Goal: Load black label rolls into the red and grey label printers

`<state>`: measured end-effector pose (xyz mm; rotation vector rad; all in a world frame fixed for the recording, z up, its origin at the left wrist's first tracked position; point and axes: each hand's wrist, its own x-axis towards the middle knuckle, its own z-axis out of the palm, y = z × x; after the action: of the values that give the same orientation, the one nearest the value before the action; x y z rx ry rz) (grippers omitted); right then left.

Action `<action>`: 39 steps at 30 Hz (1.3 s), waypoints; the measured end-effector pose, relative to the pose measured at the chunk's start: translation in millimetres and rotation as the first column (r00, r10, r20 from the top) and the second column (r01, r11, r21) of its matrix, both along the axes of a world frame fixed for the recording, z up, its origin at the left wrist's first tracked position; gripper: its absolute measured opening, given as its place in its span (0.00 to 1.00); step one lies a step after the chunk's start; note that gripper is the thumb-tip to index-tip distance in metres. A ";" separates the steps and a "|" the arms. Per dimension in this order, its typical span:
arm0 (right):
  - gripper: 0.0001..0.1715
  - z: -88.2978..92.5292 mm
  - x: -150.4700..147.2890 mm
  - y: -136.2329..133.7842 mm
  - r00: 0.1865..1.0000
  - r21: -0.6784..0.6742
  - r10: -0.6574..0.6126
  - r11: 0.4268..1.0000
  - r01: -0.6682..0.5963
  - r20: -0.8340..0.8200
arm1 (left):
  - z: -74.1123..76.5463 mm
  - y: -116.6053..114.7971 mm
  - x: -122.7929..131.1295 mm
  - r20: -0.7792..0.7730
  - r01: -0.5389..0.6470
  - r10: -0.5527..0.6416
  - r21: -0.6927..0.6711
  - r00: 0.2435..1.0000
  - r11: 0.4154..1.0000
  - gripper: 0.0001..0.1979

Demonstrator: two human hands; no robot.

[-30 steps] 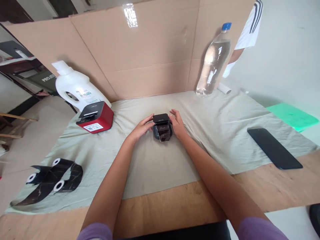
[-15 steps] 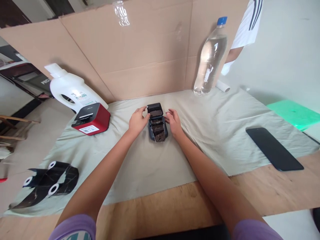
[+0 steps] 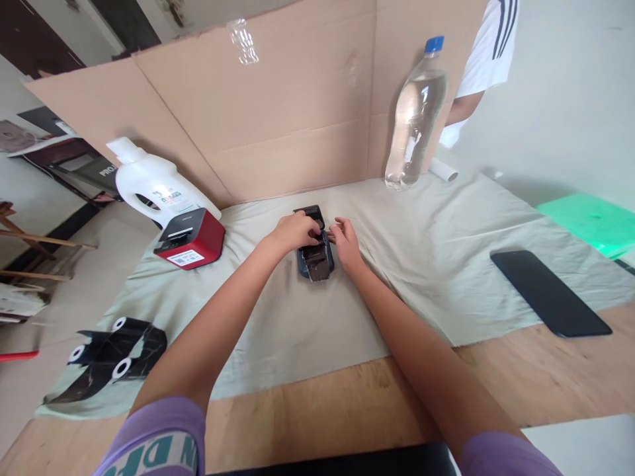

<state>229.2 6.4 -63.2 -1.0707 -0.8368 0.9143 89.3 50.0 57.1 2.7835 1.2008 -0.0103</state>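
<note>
A small dark portable printer (image 3: 302, 272) stands on the cloth with its lid (image 3: 310, 212) raised. A strip of dark, shiny film (image 3: 318, 266) hangs out over its front. My left hand (image 3: 296, 232) reaches over the compartment from the left, its fingers bent and pressed together inside; the fingertips are partly hidden, and what they pinch cannot be made out. At the printer's right side is my right hand (image 3: 346, 244), fingers apart and loosely curved, close to the casing and holding nothing.
Left on the cloth (image 3: 258, 330) are a red-and-black printer (image 3: 198, 241), a white jug (image 3: 153, 182) and black film rolls (image 3: 122, 367). A water bottle (image 3: 417, 125) stands before the cardboard (image 3: 297, 112). A phone (image 3: 550, 293) lies right; a person's sleeve (image 3: 489, 53) shows behind.
My left hand has moved right, from the raised lid's left edge to over the open compartment, with its fingers going in. My right hand stays beside the printer. The view has shifted slightly.
</note>
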 end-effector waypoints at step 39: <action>0.08 19.9 0.5 0.4 0.995 -0.039 -0.079 0.996 0.076 -0.064 | -72.7 -143.6 -259.9 0.767 -0.800 0.606 -0.220 0.211 0.558 0.16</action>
<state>229.7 6.8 -43.3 -1.0919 -0.7216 0.8976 -170.6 -93.6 -15.5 1.5656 2.0547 1.3583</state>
